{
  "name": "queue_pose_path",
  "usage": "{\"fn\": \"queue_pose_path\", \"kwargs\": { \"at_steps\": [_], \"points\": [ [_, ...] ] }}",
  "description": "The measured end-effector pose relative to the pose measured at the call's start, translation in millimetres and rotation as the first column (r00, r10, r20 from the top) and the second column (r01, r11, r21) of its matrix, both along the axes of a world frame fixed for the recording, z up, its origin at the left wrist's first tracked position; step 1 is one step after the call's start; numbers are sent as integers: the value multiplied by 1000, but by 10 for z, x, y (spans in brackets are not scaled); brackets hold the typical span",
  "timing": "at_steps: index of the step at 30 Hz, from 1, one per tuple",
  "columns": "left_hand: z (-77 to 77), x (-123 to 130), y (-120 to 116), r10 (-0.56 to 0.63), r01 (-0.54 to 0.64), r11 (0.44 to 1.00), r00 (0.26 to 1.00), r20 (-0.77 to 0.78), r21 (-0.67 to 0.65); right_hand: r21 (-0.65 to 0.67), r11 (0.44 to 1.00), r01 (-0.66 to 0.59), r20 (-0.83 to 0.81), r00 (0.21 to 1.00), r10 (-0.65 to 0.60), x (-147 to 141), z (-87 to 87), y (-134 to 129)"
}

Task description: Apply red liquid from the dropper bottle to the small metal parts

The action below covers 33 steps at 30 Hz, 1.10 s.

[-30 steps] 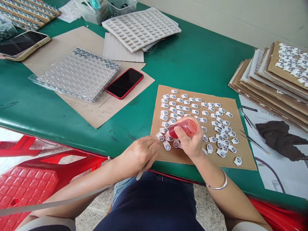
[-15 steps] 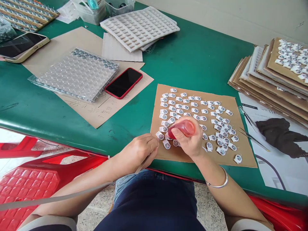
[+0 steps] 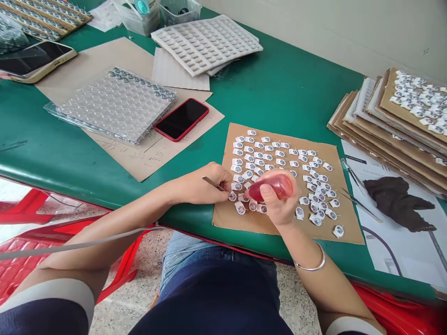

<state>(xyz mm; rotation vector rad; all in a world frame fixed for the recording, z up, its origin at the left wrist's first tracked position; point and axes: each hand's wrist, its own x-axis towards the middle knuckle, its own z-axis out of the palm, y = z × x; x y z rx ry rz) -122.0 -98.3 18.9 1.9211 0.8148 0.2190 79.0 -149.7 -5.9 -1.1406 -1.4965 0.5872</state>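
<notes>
In my left hand [image 3: 209, 185], the fingers are pinched around slim metal tweezers [image 3: 213, 183]; only their back end shows, and the tips are hidden. These fingers touch the left edge of a brown cardboard sheet [image 3: 251, 224], beside a small white round-faced piece [image 3: 232, 196]. Many such pieces lie in loose rows over the sheet. My right hand [image 3: 285, 211] is wrapped around a soft red squeeze bottle [image 3: 275, 187], tilted with its narrow end down and left toward the pieces close to my left fingertips. The bottle and hand cover some pieces.
Right of the sheet lie more tweezers [image 3: 361, 204], a dark cloth [image 3: 401, 200] and printed paper. A cardboard stack [image 3: 363, 111] stands behind them. At left are a red-cased phone [image 3: 182, 119], a clear plastic tray [image 3: 111, 107], another phone [image 3: 35, 58] and white foam trays [image 3: 209, 42].
My left hand has moved forward and turned, bringing its fingertips to a piece at the sheet's left edge. My right hand keeps the bottle over the sheet. The view has shifted slightly.
</notes>
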Motion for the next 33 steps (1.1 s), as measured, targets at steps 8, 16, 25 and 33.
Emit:
{"fn": "queue_pose_path", "kwargs": {
  "at_steps": [8,16,25,33],
  "points": [
    [-131,-57,71,34,-27,989,998,49,-144,-93,995,-34,12,999,36,2,-26,-14],
    [-150,-65,58,50,-41,989,997,60,-143,-78,996,-36,30,999,38,-23,-52,-9],
    [-139,-70,62,52,-41,989,996,77,-140,-28,998,-52,56,997,53,-34,-33,-16],
    [-136,-66,56,52,-40,988,995,81,-147,-4,998,-58,70,996,58,-31,-33,-17]
  ]
}}
